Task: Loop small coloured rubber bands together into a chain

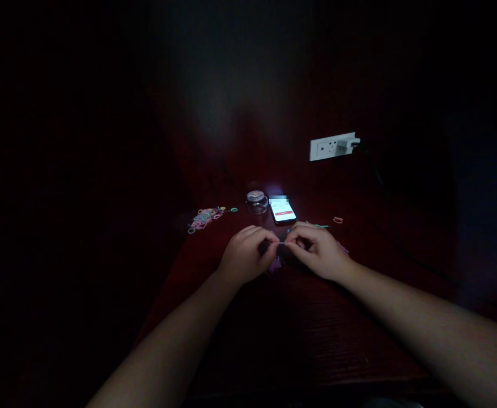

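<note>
Over the dark red table, my left hand [250, 252] and my right hand [318, 249] face each other in pinches, fingertips a short gap apart. Between them runs a thin pale hair tie [281, 243], gripped at one end by each hand. Just below the fingertips lies a small heap of purple hair ties [276, 264], partly covered by my left hand. A green hair tie [322, 226] rests behind my right hand, and an orange hair tie [338, 220] lies farther right.
A mixed pile of coloured hair ties [205, 218] lies at the left table edge. Behind my hands stand a clear lidded jar [257, 203] and a lit phone [284, 211]. A wall socket [332, 146] holds a plug, whose dark cable trails down the right side.
</note>
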Available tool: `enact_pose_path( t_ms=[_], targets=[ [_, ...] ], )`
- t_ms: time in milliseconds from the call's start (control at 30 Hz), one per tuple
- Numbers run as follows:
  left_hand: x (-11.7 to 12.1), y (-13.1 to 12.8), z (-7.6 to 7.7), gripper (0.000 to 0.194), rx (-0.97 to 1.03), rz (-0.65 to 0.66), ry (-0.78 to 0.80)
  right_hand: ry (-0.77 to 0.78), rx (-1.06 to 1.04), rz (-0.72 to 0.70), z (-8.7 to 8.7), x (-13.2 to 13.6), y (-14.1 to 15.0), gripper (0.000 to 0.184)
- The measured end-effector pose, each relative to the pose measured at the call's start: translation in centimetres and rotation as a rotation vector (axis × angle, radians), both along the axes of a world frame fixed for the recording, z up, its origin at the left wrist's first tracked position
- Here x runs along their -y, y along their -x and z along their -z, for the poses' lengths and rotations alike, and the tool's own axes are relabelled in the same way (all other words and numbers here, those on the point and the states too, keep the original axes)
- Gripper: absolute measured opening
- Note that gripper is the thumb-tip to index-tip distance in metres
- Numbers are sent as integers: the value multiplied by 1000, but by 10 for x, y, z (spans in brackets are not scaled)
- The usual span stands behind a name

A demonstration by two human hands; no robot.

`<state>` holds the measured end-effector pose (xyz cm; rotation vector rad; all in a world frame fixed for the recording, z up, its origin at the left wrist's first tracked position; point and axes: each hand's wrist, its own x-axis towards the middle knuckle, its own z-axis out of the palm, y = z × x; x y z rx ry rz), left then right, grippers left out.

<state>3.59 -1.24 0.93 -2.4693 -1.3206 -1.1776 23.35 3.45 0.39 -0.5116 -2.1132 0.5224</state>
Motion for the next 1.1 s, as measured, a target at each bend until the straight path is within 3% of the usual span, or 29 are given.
enact_pose_path(
  t_ms=[200, 333, 567, 1100],
  targets=[
    [1, 1, -2, 8, -52, -20, 40, -15, 2, -6, 1, 1, 0, 13],
    [-1, 11, -9, 11, -199, 71, 131, 25, 6, -3, 5, -1, 1, 6],
    [-10, 31, -8, 11, -319, 176, 304, 82, -26, 46, 11, -6, -2, 13],
    [-20, 35, 4, 16, -331, 153, 338, 60, 19, 106, 14, -12, -5, 13]
  ],
)
